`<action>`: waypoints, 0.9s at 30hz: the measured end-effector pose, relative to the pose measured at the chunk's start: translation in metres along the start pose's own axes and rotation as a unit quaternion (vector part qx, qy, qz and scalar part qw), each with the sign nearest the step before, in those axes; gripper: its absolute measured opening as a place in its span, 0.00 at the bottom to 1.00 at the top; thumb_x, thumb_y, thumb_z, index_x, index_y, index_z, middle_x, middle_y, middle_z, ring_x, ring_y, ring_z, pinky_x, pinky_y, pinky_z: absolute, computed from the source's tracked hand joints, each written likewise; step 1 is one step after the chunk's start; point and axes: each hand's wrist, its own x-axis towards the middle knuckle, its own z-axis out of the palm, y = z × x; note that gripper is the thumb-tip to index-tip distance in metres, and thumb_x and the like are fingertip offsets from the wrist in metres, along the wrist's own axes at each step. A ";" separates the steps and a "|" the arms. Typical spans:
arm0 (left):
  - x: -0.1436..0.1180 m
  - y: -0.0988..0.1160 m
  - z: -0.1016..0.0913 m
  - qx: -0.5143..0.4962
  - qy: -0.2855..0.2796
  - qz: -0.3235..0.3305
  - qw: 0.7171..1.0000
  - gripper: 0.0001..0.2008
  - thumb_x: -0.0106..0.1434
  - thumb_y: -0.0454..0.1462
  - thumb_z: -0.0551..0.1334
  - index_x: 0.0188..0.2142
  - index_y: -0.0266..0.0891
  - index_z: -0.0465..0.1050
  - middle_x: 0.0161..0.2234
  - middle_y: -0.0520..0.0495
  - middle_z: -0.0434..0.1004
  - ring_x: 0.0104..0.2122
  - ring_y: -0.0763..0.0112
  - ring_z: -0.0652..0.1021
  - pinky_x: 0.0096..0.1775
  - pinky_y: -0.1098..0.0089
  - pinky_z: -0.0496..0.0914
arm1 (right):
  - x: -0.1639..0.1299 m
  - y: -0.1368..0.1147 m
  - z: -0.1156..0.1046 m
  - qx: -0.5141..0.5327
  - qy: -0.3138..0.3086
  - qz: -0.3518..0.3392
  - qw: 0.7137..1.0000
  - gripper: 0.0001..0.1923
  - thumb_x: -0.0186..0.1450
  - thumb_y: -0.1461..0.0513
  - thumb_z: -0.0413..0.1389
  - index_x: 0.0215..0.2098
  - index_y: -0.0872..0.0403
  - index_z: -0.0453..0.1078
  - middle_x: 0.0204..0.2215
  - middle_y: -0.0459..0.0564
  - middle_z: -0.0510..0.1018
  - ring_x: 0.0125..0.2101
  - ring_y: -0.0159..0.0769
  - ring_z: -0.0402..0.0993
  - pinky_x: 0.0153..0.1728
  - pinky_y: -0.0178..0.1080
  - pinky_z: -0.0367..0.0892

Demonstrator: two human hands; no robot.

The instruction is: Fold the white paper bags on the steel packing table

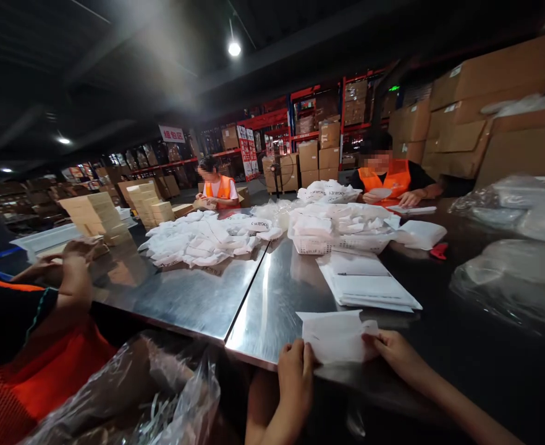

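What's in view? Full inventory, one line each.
white pouch: one, white, near table edge, held by both hands
flat white stack: one, white, mid table
basket: one, white, heaped with white packets, table centre
loose packet pile: one, white, left of basket
steel table: one, silver
box stacks: several, tan, far left
co-workers: three, orange vests, left and far side
left hand: grip on pouch's left edge
right hand: grip on pouch's right edge

Paper stack [369, 284] lies between pouch [335, 337] and basket [319, 245].
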 end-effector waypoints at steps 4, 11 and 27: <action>0.004 0.002 0.008 0.026 0.028 -0.026 0.999 0.20 0.70 0.44 0.43 0.28 0.42 0.67 0.28 0.43 0.74 0.33 0.58 0.73 0.36 0.64 0.61 | -0.005 -0.006 0.002 0.004 -0.005 0.061 0.998 0.37 0.49 0.28 0.50 0.20 0.53 0.65 0.21 0.52 0.75 0.25 0.43 0.72 0.28 0.40 0.67; 0.006 0.004 0.010 0.106 0.031 -0.052 0.993 0.17 0.70 0.38 0.47 0.30 0.40 0.70 0.29 0.44 0.75 0.33 0.61 0.74 0.35 0.67 0.60 | -0.004 -0.005 0.000 -0.010 -0.016 0.037 0.999 0.35 0.54 0.30 0.47 0.19 0.52 0.62 0.19 0.49 0.72 0.24 0.38 0.67 0.29 0.38 0.63; 0.024 0.052 -0.010 0.349 -0.049 -0.081 0.932 0.15 0.67 0.31 0.53 0.40 0.34 0.79 0.35 0.36 0.82 0.38 0.53 0.81 0.40 0.59 0.70 | 0.020 -0.010 0.004 -0.070 0.002 0.069 0.995 0.27 0.48 0.38 0.48 0.14 0.50 0.49 0.12 0.43 0.55 0.18 0.30 0.53 0.20 0.35 0.50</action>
